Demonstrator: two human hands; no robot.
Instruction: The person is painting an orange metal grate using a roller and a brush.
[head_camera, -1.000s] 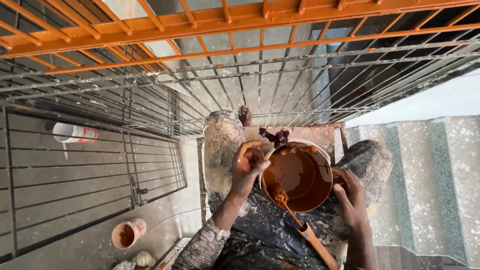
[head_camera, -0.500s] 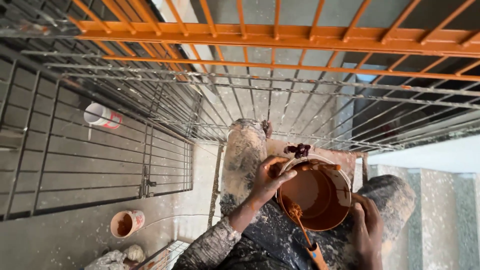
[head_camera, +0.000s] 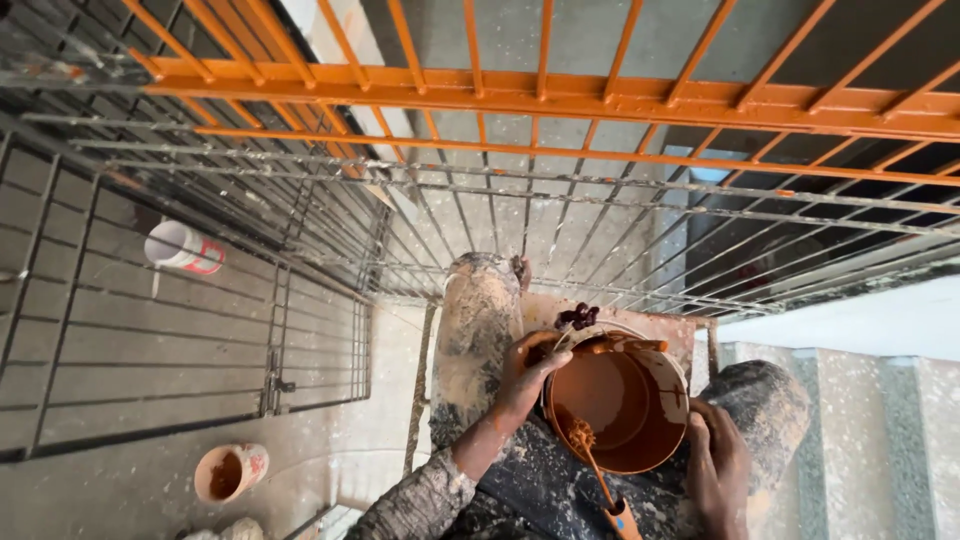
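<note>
A round paint bucket (head_camera: 640, 455) with orange-brown paint inside sits between my paint-stained knees. My left hand (head_camera: 525, 378) grips its left rim, thumb over the edge. My right hand (head_camera: 718, 468) clasps the outer wall on the right, fingers up by the rim. A brush (head_camera: 598, 472) leans in the bucket, bristles in the paint. Its orange and blue handle points toward me and neither hand touches it. A dark, paint-crusted lump (head_camera: 577, 317) sits at the bucket's far rim.
An orange-painted metal grille (head_camera: 540, 95) spans the top, with grey unpainted grilles (head_camera: 200, 330) below and to the left. A white cup (head_camera: 180, 247) lies on a grille, and a small pot of orange paint (head_camera: 228, 472) stands on the floor. Speckled steps (head_camera: 870, 430) are on the right.
My view has tilted up, showing more of the orange grille. The bucket stays between my knees with my left hand on its rim; my right hand has moved up its right side.
</note>
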